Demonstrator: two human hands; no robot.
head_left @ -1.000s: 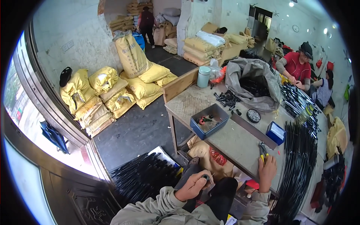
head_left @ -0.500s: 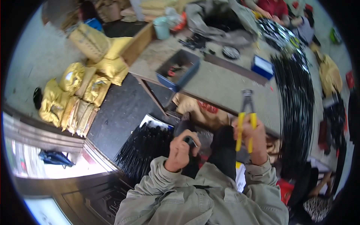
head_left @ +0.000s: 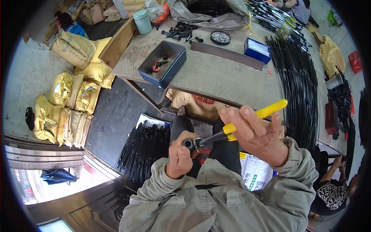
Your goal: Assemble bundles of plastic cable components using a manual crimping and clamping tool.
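In front of my lap, my left hand [head_left: 179, 157] is closed round a dark cylindrical part [head_left: 188, 144], whose round hollow end points up. My right hand [head_left: 258, 135] grips a pair of pliers with yellow handles [head_left: 273, 110], its fingers lying over one of them. The metal jaws [head_left: 208, 140] point left and meet the side of the dark part near my left thumb. What the jaws bite on is too small to make out. Below my left hand's level, a bundle of long black rods [head_left: 141, 152] stands to the left.
Ahead is a worktable [head_left: 224, 83] with a grey-blue bin [head_left: 162, 63], black fittings [head_left: 181, 31], a round dish of small pieces [head_left: 220, 37] and a blue box [head_left: 257, 50]. Long black rods [head_left: 297, 92] lie along its right side. Yellow sacks [head_left: 62, 89] are stacked left. Other people sit around.
My right hand has brought the pliers down and left, from upright to slanting, with their jaws now at the dark part. My left hand still holds that part. The view has shifted slightly.
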